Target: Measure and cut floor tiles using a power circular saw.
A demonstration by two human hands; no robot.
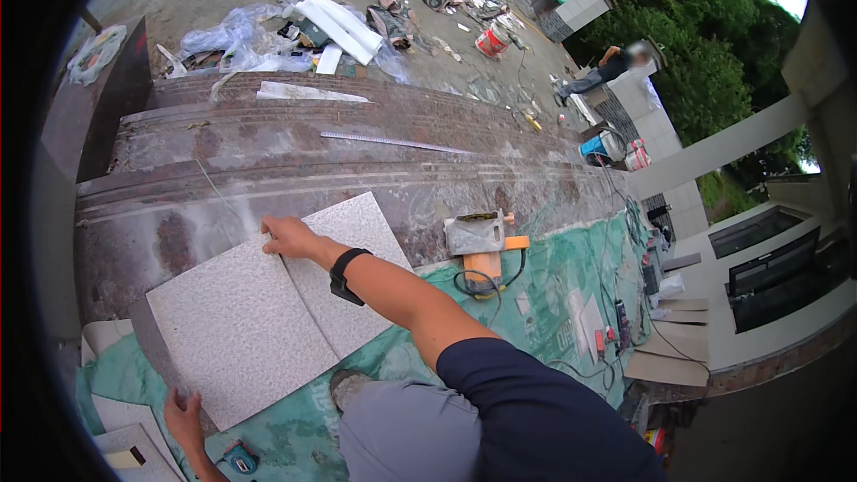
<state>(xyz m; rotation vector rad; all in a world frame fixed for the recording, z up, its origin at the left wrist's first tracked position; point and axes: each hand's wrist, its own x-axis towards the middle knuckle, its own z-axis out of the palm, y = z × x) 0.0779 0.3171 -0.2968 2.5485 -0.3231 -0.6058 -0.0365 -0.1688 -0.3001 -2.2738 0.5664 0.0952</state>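
Observation:
A speckled light-grey tile (241,330) lies slanted in front of me, overlapping a second speckled tile (353,254) on its right. My right hand (290,239) reaches across and pinches the upper corner of the nearer tile between thumb and fingers. Beside that tile's lower left edge is my left hand (185,418), its thumb and fingers apart against a dark brown slab (153,339) that shows from under the tile. A blue tape measure (239,459) rests on the green sheet close to my left hand.
Green sheeting (553,303) covers the ground, with an orange-and-grey power tool (482,250) and its cable on it. Brown stone steps (268,143) hold a long metal ruler (393,141). Beyond lie plastic wrap (232,36) and rubble. A person (607,70) sits at the far right.

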